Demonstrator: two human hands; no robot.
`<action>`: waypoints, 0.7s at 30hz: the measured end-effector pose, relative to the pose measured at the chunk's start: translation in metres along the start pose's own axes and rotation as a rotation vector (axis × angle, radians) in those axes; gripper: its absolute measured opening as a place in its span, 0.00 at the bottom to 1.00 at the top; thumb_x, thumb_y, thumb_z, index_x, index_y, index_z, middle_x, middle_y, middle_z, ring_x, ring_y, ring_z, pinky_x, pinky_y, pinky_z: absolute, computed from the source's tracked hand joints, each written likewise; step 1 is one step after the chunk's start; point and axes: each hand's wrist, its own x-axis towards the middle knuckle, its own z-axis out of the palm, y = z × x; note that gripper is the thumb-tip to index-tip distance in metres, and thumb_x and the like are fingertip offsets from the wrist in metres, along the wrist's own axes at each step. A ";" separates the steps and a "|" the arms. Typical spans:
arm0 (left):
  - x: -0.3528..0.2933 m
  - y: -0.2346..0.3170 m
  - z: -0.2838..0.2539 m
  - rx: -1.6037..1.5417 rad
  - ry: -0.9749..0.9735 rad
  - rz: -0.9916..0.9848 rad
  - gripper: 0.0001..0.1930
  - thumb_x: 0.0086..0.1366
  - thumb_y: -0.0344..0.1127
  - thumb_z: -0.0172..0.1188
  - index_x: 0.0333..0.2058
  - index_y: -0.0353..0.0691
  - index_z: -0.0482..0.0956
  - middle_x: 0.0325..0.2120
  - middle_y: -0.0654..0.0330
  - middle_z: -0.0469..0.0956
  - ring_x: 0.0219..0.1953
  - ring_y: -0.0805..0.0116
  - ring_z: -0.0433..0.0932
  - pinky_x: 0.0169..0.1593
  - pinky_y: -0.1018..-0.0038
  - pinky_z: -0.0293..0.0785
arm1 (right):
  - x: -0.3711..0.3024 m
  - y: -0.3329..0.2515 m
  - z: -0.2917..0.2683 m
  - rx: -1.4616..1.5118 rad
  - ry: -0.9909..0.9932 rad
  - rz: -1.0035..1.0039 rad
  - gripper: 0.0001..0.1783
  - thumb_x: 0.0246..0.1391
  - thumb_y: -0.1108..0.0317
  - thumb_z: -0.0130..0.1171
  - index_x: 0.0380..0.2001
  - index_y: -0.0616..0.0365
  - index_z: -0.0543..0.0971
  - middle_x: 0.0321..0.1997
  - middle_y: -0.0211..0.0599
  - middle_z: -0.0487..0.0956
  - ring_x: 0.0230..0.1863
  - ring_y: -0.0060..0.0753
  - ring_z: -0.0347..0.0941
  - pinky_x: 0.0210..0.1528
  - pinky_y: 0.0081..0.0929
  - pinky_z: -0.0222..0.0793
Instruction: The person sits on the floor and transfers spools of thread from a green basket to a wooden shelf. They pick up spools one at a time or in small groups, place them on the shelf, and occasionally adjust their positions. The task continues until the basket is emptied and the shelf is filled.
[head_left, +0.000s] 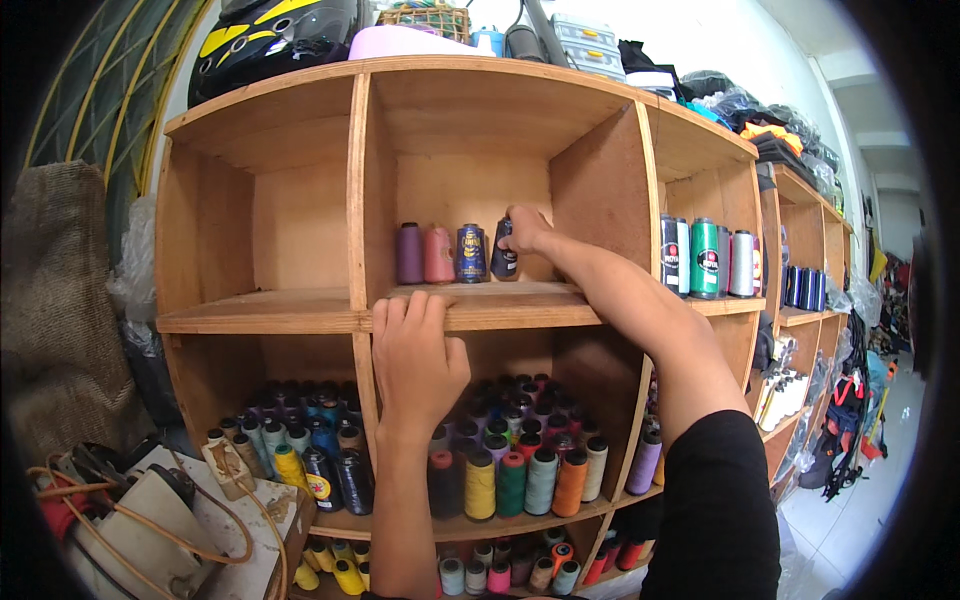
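In the upper middle compartment of the wooden shelf unit, my right hand is closed around the top of a dark thread spool, which leans slightly. To its left stand a blue thread spool with a printed label, a pink thread spool and a purple thread spool, all upright in a row. My left hand rests on the front edge of the shelf board below them, its fingers laid over the edge and nothing held.
Crowded thread spools fill the lower compartments. Green and grey spools stand in the right-hand compartment. At lower left, a machine with hoses sits on a white table. A black helmet and plastic drawers lie on top.
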 end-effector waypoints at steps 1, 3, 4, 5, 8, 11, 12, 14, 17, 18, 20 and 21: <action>-0.001 0.000 -0.001 -0.010 0.004 0.007 0.16 0.49 0.27 0.56 0.40 0.34 0.77 0.36 0.51 0.74 0.45 0.49 0.69 0.56 0.57 0.63 | -0.002 -0.001 0.005 0.023 0.007 0.016 0.31 0.42 0.60 0.78 0.48 0.66 0.80 0.47 0.58 0.82 0.53 0.55 0.79 0.55 0.41 0.75; -0.001 -0.001 -0.003 -0.018 -0.004 0.004 0.16 0.50 0.28 0.56 0.40 0.33 0.78 0.36 0.51 0.74 0.44 0.49 0.69 0.57 0.57 0.63 | -0.006 -0.004 0.014 0.066 0.021 0.050 0.32 0.43 0.61 0.78 0.49 0.66 0.79 0.48 0.59 0.81 0.53 0.56 0.78 0.56 0.41 0.75; -0.002 -0.001 -0.004 -0.020 -0.018 -0.005 0.17 0.50 0.28 0.56 0.40 0.33 0.78 0.36 0.51 0.74 0.44 0.49 0.69 0.57 0.57 0.63 | -0.010 -0.007 0.014 0.046 0.007 0.081 0.31 0.43 0.63 0.78 0.48 0.67 0.77 0.48 0.59 0.81 0.54 0.55 0.78 0.56 0.41 0.75; -0.002 0.000 -0.005 -0.023 -0.032 -0.014 0.17 0.50 0.28 0.56 0.41 0.33 0.78 0.36 0.51 0.74 0.44 0.50 0.69 0.57 0.57 0.63 | -0.014 -0.010 0.014 0.054 0.016 0.126 0.31 0.43 0.64 0.77 0.48 0.68 0.76 0.48 0.60 0.81 0.53 0.56 0.78 0.55 0.41 0.75; 0.001 0.000 -0.005 -0.036 -0.022 -0.008 0.17 0.49 0.27 0.56 0.41 0.33 0.78 0.36 0.51 0.74 0.44 0.50 0.69 0.57 0.57 0.63 | -0.018 -0.020 0.012 0.063 0.017 0.212 0.31 0.44 0.67 0.76 0.49 0.71 0.74 0.48 0.61 0.80 0.53 0.56 0.79 0.54 0.41 0.76; -0.001 -0.001 -0.003 -0.045 -0.020 -0.002 0.17 0.49 0.27 0.55 0.41 0.33 0.78 0.35 0.52 0.73 0.44 0.50 0.69 0.56 0.58 0.64 | -0.015 -0.014 0.016 0.002 -0.048 0.161 0.30 0.43 0.69 0.73 0.49 0.70 0.73 0.47 0.60 0.81 0.53 0.55 0.79 0.54 0.40 0.77; -0.001 -0.001 -0.002 -0.053 -0.015 -0.001 0.17 0.49 0.27 0.56 0.40 0.34 0.77 0.35 0.51 0.73 0.44 0.49 0.69 0.55 0.57 0.63 | -0.009 -0.004 0.023 -0.026 -0.084 0.114 0.29 0.43 0.69 0.72 0.49 0.69 0.74 0.48 0.60 0.81 0.53 0.55 0.79 0.53 0.41 0.77; -0.001 -0.004 -0.003 -0.048 -0.007 0.002 0.16 0.49 0.27 0.56 0.40 0.36 0.76 0.36 0.51 0.73 0.45 0.48 0.69 0.55 0.57 0.63 | -0.014 -0.012 0.017 -0.067 -0.170 0.009 0.27 0.44 0.69 0.70 0.48 0.68 0.75 0.48 0.59 0.81 0.53 0.54 0.79 0.52 0.42 0.77; -0.001 -0.006 -0.005 0.012 0.024 0.023 0.16 0.47 0.27 0.56 0.39 0.35 0.77 0.34 0.52 0.72 0.42 0.50 0.68 0.53 0.58 0.64 | -0.024 -0.032 -0.008 -0.170 -0.220 -0.130 0.23 0.47 0.67 0.67 0.47 0.63 0.77 0.47 0.55 0.82 0.53 0.54 0.79 0.51 0.44 0.76; -0.002 -0.004 -0.002 0.000 0.026 0.021 0.16 0.47 0.27 0.56 0.39 0.35 0.77 0.34 0.52 0.72 0.42 0.50 0.69 0.53 0.58 0.64 | -0.026 -0.034 -0.019 -0.234 -0.179 -0.150 0.21 0.48 0.65 0.67 0.46 0.61 0.78 0.46 0.54 0.82 0.52 0.53 0.79 0.51 0.44 0.76; -0.001 0.000 0.002 -0.029 0.032 0.018 0.16 0.47 0.27 0.56 0.38 0.35 0.76 0.33 0.52 0.72 0.42 0.50 0.69 0.53 0.58 0.65 | -0.032 -0.036 -0.047 -0.294 -0.116 -0.172 0.19 0.51 0.64 0.65 0.46 0.59 0.79 0.44 0.53 0.83 0.50 0.54 0.79 0.51 0.45 0.76; -0.001 0.002 0.002 -0.039 0.011 0.015 0.16 0.47 0.28 0.56 0.38 0.35 0.76 0.34 0.51 0.71 0.42 0.49 0.69 0.53 0.57 0.64 | -0.038 -0.042 -0.062 -0.279 -0.100 -0.176 0.19 0.51 0.64 0.62 0.46 0.60 0.79 0.43 0.54 0.83 0.49 0.54 0.80 0.50 0.46 0.76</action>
